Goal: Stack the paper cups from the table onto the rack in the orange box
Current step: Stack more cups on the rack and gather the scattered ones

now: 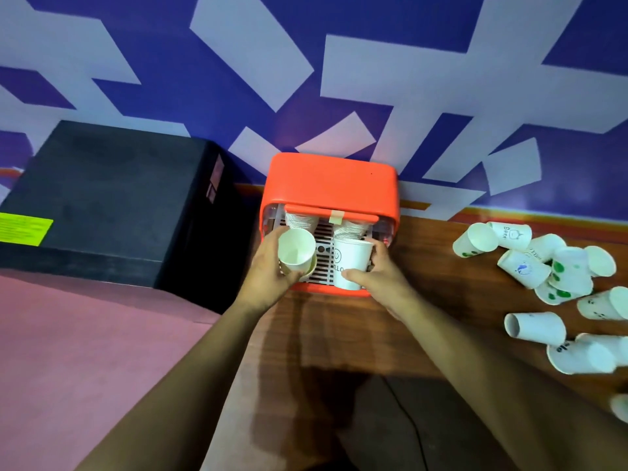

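The left grip (268, 270) is closed around a paper cup (295, 248). The open mouth of this cup faces up. The right grip (380, 270) is closed around a second cup (350, 263), which has a smiley face and the word HELLO on it. Its thumb is in front of the cup and its fingers are behind.

Both grips are over the white rack (323, 246) inside the orange box (329, 185). The bare slats of the rack show between the two grips. Just past the left grip a stack of cups (300, 222) lies in the box. Just past the right grip is another stack (350, 228).

Well off to the right of the right grip, many loose cups (543, 266) lie tipped over on the brown desk (441, 253). To the left of the left grip stands a big black box (102, 198).
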`<move>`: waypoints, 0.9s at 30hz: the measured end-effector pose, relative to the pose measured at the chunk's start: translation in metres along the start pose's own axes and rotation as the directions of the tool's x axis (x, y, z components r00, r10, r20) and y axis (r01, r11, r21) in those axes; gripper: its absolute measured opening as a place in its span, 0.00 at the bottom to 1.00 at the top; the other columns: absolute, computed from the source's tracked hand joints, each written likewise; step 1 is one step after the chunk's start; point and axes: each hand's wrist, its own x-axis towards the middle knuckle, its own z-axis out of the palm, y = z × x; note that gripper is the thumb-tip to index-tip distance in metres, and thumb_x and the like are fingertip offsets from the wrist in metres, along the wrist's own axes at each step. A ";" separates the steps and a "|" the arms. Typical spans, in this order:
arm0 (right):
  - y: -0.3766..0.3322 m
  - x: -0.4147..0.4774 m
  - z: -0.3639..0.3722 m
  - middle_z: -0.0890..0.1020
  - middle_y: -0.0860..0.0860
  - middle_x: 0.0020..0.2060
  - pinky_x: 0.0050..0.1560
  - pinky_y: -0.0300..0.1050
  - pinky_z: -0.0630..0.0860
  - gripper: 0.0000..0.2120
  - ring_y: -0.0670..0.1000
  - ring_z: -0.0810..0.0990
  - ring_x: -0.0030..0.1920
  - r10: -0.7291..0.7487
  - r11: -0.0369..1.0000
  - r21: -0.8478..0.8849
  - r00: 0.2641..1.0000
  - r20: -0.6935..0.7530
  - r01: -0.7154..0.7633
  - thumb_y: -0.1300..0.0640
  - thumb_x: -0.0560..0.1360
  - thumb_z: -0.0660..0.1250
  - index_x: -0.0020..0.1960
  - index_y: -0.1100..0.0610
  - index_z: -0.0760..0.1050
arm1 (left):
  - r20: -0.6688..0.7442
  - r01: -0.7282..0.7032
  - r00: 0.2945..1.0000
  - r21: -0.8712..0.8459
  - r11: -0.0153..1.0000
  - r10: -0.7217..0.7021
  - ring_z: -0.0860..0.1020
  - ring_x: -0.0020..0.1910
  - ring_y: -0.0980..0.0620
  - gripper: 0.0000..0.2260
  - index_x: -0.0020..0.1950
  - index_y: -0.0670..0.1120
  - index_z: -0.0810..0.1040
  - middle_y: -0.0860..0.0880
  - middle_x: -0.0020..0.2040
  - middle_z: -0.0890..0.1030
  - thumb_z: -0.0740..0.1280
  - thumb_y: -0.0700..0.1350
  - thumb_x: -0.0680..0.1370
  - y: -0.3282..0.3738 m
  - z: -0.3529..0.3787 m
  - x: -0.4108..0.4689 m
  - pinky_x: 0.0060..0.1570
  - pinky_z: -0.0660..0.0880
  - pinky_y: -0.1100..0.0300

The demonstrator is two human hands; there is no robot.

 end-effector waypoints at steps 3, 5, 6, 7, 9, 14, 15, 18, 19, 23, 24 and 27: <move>0.002 0.005 0.003 0.80 0.48 0.58 0.60 0.57 0.78 0.43 0.49 0.81 0.57 -0.013 1.000 -0.020 1.000 0.001 0.013 0.48 0.57 0.76 0.68 0.44 0.63 | 0.056 0.022 0.998 0.146 0.989 -0.030 0.66 0.73 0.46 0.36 0.78 0.47 0.62 0.47 0.74 0.69 0.75 0.42 0.73 -0.012 0.003 0.003 0.73 0.65 0.54; 0.005 0.010 0.006 0.81 0.47 0.58 0.60 0.59 0.78 0.41 0.50 0.82 0.56 -0.035 0.999 -0.023 0.999 0.002 0.035 0.48 0.57 0.77 0.67 0.43 0.64 | 0.127 0.045 0.990 0.140 0.989 -0.063 0.61 0.76 0.47 0.38 0.80 0.49 0.59 0.47 0.76 0.64 0.74 0.42 0.74 -0.015 0.004 0.002 0.72 0.59 0.63; 0.005 0.010 0.007 0.81 0.47 0.57 0.60 0.60 0.78 0.39 0.50 0.82 0.56 -0.049 0.999 -0.024 0.999 0.001 0.049 0.48 0.57 0.77 0.65 0.42 0.65 | 0.162 0.053 0.984 0.127 0.990 -0.073 0.60 0.77 0.48 0.39 0.80 0.50 0.57 0.47 0.77 0.63 0.75 0.44 0.74 -0.015 0.003 0.002 0.72 0.57 0.62; 0.003 0.010 0.009 0.82 0.46 0.56 0.60 0.60 0.78 0.36 0.50 0.82 0.56 -0.061 0.998 -0.025 0.998 0.001 0.061 0.49 0.58 0.77 0.62 0.40 0.66 | 0.188 0.064 0.978 0.113 0.992 -0.085 0.58 0.78 0.50 0.41 0.81 0.52 0.57 0.48 0.78 0.61 0.75 0.47 0.74 -0.017 0.002 0.001 0.73 0.56 0.61; -0.002 0.006 0.013 0.82 0.45 0.56 0.60 0.60 0.78 0.32 0.49 0.82 0.56 -0.088 0.995 -0.042 0.996 0.017 0.089 0.49 0.59 0.76 0.59 0.37 0.67 | 0.195 0.124 0.972 0.062 0.990 -0.133 0.56 0.78 0.54 0.40 0.81 0.54 0.57 0.51 0.79 0.59 0.74 0.53 0.74 -0.015 -0.003 -0.004 0.75 0.57 0.58; -0.014 -0.005 0.032 0.75 0.43 0.64 0.62 0.46 0.76 0.35 0.45 0.75 0.63 -0.228 0.961 -0.137 0.969 0.097 0.240 0.51 0.65 0.75 0.67 0.39 0.63 | 0.046 0.088 0.995 -0.103 0.991 -0.084 0.67 0.72 0.61 0.27 0.72 0.57 0.69 0.59 0.69 0.71 0.70 0.60 0.75 0.003 -0.018 -0.015 0.75 0.65 0.53; -0.017 -0.006 0.035 0.73 0.42 0.65 0.61 0.40 0.74 0.36 0.43 0.74 0.63 -0.267 0.946 -0.160 0.958 0.108 0.282 0.53 0.67 0.75 0.70 0.41 0.62 | 0.046 0.072 0.997 -0.137 0.988 -0.066 0.70 0.70 0.62 0.24 0.70 0.61 0.70 0.61 0.68 0.73 0.71 0.58 0.76 0.008 -0.021 -0.015 0.73 0.67 0.53; -0.026 -0.004 0.046 0.72 0.44 0.66 0.57 0.24 0.65 0.36 0.41 0.70 0.64 -0.372 0.892 -0.229 0.921 0.117 0.390 0.59 0.69 0.74 0.73 0.50 0.62 | 0.072 0.070 0.996 -0.263 0.962 -0.053 0.76 0.66 0.55 0.25 0.69 0.62 0.73 0.58 0.67 0.78 0.74 0.57 0.73 0.020 -0.028 -0.010 0.67 0.74 0.49; -0.028 -0.001 0.049 0.72 0.45 0.64 0.55 0.21 0.63 0.36 0.42 0.69 0.63 -0.394 0.880 -0.244 0.913 0.107 0.408 0.61 0.69 0.74 0.73 0.52 0.63 | 0.074 0.070 0.996 -0.282 0.957 -0.051 0.78 0.65 0.53 0.27 0.70 0.59 0.74 0.56 0.66 0.79 0.75 0.56 0.72 0.021 -0.030 -0.008 0.66 0.75 0.47; -0.034 0.004 0.058 0.72 0.44 0.61 0.50 0.23 0.65 0.35 0.44 0.70 0.61 -0.391 0.875 -0.264 0.914 0.111 0.406 0.59 0.70 0.75 0.73 0.51 0.62 | 0.057 0.055 0.998 -0.256 0.965 -0.041 0.78 0.65 0.53 0.29 0.72 0.51 0.74 0.53 0.66 0.80 0.76 0.52 0.73 0.016 -0.036 -0.002 0.65 0.76 0.45; -0.033 0.005 0.059 0.72 0.43 0.61 0.51 0.28 0.66 0.35 0.43 0.70 0.60 -0.381 0.880 -0.258 0.917 0.120 0.399 0.56 0.70 0.75 0.72 0.50 0.62 | 0.057 0.052 0.998 -0.242 0.969 -0.039 0.78 0.65 0.53 0.28 0.72 0.51 0.74 0.54 0.66 0.80 0.76 0.51 0.73 0.013 -0.037 -0.001 0.65 0.75 0.46; -0.025 0.006 0.061 0.75 0.43 0.61 0.55 0.39 0.70 0.32 0.45 0.73 0.61 -0.342 0.898 -0.239 0.927 0.154 0.370 0.51 0.71 0.75 0.70 0.45 0.63 | 0.069 0.042 0.997 -0.174 0.984 -0.031 0.78 0.64 0.56 0.27 0.72 0.52 0.74 0.56 0.65 0.79 0.76 0.48 0.75 0.000 -0.034 -0.002 0.66 0.75 0.49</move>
